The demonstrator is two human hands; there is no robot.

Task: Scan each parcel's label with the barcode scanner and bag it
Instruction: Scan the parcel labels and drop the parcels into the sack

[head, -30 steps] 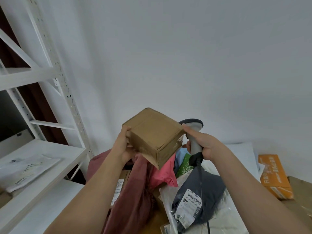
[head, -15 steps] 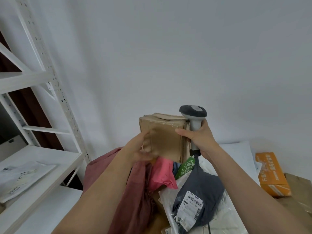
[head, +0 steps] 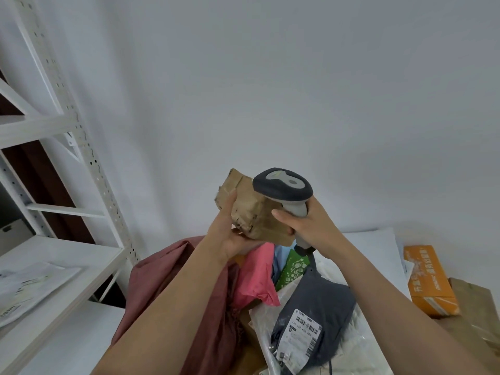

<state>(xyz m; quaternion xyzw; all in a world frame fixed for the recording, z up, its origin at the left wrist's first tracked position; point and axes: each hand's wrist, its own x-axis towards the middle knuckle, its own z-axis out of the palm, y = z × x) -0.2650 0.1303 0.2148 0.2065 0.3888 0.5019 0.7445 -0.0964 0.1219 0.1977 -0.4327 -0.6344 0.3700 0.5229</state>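
Head cam, closest to me: both forearms come up from the bottom edge over the heap of parcels. Down there is a grey mailer (head: 319,309) with its label (head: 304,330) face up, a pink mailer (head: 255,274) beside it, a green pack (head: 292,269) tucked between them, and a maroon bag (head: 173,288) slumped on the left, which I'd guess is where things get bagged. Higher up, the left hand (head: 230,234) cups the box (head: 251,209) from underneath with the thumb up along its near face. The right hand (head: 305,226) is wrapped round the scanner (head: 284,192) handle, and its fingertips also press the box's right side, so the box is raised above the heap and pinched between both hands. I can't see a label on the faces turned toward me, so I reckon it's on a hidden side. The box looks light, stiff cardboard, but it's dented, scuffed and taped, so I'd grip it by the bottom and edges, not squeeze the flat faces. Tape could be a bit slick. Further off on the right sits an orange box (head: 427,280), on the left a white rack (head: 67,136) with papers on its shelf, and a plain wall (head: 270,77) behind.
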